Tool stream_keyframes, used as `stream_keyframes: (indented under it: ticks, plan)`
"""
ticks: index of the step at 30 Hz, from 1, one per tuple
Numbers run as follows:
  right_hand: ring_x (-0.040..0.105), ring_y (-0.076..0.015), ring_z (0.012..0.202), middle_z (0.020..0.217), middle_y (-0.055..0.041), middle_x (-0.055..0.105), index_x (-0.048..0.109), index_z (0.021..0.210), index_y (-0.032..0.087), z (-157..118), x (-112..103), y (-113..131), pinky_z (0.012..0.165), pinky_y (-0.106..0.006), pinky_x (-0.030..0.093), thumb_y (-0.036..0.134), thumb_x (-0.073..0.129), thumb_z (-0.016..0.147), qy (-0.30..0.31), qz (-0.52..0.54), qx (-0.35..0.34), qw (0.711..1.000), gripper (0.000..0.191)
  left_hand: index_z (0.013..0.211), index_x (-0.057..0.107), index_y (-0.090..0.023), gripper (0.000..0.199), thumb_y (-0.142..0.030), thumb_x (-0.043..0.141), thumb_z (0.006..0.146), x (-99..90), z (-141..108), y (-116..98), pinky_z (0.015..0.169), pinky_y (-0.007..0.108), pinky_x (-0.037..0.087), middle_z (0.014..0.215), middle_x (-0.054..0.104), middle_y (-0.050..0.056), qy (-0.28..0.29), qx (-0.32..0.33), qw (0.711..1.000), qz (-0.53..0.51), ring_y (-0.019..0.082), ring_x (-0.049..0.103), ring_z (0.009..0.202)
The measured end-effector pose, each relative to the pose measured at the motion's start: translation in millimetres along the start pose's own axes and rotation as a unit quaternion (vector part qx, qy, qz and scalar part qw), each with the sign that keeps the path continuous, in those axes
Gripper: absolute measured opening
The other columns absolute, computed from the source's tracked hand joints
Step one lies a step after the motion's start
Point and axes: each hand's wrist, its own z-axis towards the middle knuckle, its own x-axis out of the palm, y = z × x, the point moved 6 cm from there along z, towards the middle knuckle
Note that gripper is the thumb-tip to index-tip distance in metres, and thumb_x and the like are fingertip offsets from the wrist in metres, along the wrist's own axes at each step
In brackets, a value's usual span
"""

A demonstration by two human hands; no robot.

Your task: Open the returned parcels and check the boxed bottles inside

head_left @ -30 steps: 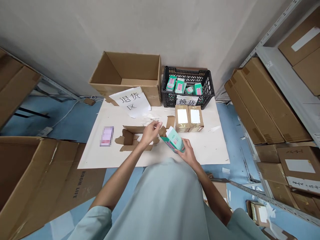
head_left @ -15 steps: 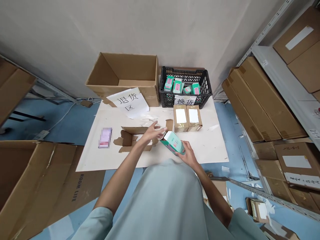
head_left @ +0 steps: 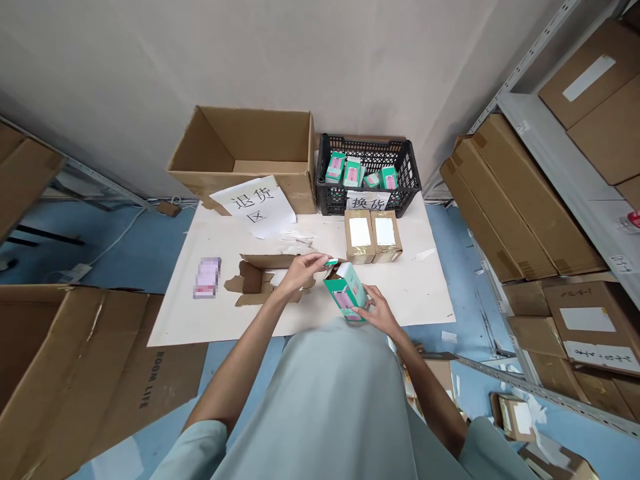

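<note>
A green and white box [head_left: 346, 292] with a pink picture is tilted above the table's front edge, its top end open. My right hand [head_left: 379, 311] grips it from the right side. The fingers of my left hand [head_left: 304, 272] pinch a flap at the box's open top. Beneath and left of my left hand lies a torn, open brown carton [head_left: 251, 280] with white paper inside. Two small taped brown boxes [head_left: 372, 237] with white labels stand side by side behind the green box.
At the back of the white table [head_left: 175, 313] stand a large open carton [head_left: 250, 181] with a paper sign [head_left: 256, 205] and a black crate [head_left: 369, 200] holding several green boxes. A blurred pink item [head_left: 207, 277] lies at left. Shelves with cartons [head_left: 520, 193] line the right.
My left fingers have closed on the box's top flap. The green box has turned more upright, so its pink picture side shows.
</note>
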Motion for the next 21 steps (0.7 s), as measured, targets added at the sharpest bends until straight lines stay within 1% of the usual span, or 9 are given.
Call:
stream_keyframes:
  ticks: [4, 7, 9, 11, 16, 19, 21]
  plan:
    - [0.067, -0.0223, 0.101, 0.137, -0.0107, 0.062, 0.064, 0.155, 0.029, 4, -2, 4, 0.077, -0.033, 0.062, 0.052, 0.085, 0.089, 0.011, 0.028, 0.011, 0.999, 0.073, 0.099, 0.089, -0.021, 0.052, -0.070, 0.088, 0.081, 11.2, -17, -10, 0.102, 0.044, 0.063, 0.123, 0.085, 0.013, 0.011, 0.060, 0.998, 0.032, 0.034, 0.077, 0.119]
    - [0.067, -0.0228, 0.106, 0.137, -0.0104, 0.062, 0.065, 0.155, 0.029, 7, -1, 5, 0.077, -0.032, 0.062, 0.053, 0.085, 0.089, 0.019, 0.042, 0.017, 0.999, 0.073, 0.097, 0.089, -0.022, 0.049, -0.068, 0.088, 0.082, 15.3, -22, -14, 0.103, 0.044, 0.063, 0.121, 0.085, 0.014, -0.015, 0.089, 0.995, 0.028, 0.034, 0.077, 0.121]
    - [0.066, -0.0249, 0.114, 0.136, -0.0105, 0.061, 0.065, 0.154, 0.029, 7, -1, 7, 0.077, -0.031, 0.063, 0.053, 0.086, 0.088, 0.022, 0.046, 0.017, 0.999, 0.074, 0.095, 0.089, -0.022, 0.050, -0.069, 0.089, 0.080, 16.2, -23, -16, 0.103, 0.045, 0.063, 0.118, 0.086, 0.014, -0.036, 0.093, 0.995, 0.026, 0.034, 0.077, 0.118]
    - [0.066, -0.0261, 0.118, 0.135, -0.0106, 0.061, 0.065, 0.155, 0.028, 7, -1, 9, 0.078, -0.031, 0.063, 0.054, 0.087, 0.088, 0.024, 0.047, 0.016, 0.998, 0.075, 0.094, 0.089, -0.023, 0.051, -0.072, 0.089, 0.078, 17.6, -24, -18, 0.105, 0.047, 0.063, 0.117, 0.085, 0.013, -0.046, 0.086, 0.995, 0.025, 0.034, 0.077, 0.118]
    - [0.066, -0.0264, 0.121, 0.137, -0.0114, 0.061, 0.065, 0.156, 0.026, 8, 0, 11, 0.078, -0.030, 0.064, 0.057, 0.085, 0.089, 0.022, 0.041, 0.021, 0.999, 0.076, 0.087, 0.086, -0.024, 0.052, -0.075, 0.088, 0.077, 25.5, -23, -23, 0.109, 0.050, 0.060, 0.117, 0.083, 0.013, -0.038, 0.069, 0.996, 0.035, 0.035, 0.073, 0.120]
    - [0.064, -0.0276, 0.126, 0.137, -0.0115, 0.062, 0.067, 0.154, 0.027, 9, 0, 9, 0.076, -0.028, 0.062, 0.059, 0.087, 0.086, 0.009, 0.066, 0.034, 0.997, 0.079, 0.087, 0.084, -0.024, 0.051, -0.075, 0.083, 0.083, 27.6, -20, -26, 0.112, 0.050, 0.057, 0.116, 0.081, 0.014, -0.034, 0.090, 0.994, 0.047, 0.034, 0.073, 0.118]
    - [0.064, -0.0285, 0.129, 0.138, -0.0117, 0.065, 0.069, 0.154, 0.027, 10, 0, 9, 0.077, -0.029, 0.062, 0.060, 0.089, 0.084, 0.006, 0.096, 0.052, 0.994, 0.080, 0.089, 0.084, -0.024, 0.051, -0.074, 0.079, 0.088, 25.7, -17, -28, 0.117, 0.049, 0.054, 0.122, 0.080, 0.015, -0.026, 0.108, 0.992, 0.059, 0.033, 0.070, 0.124]
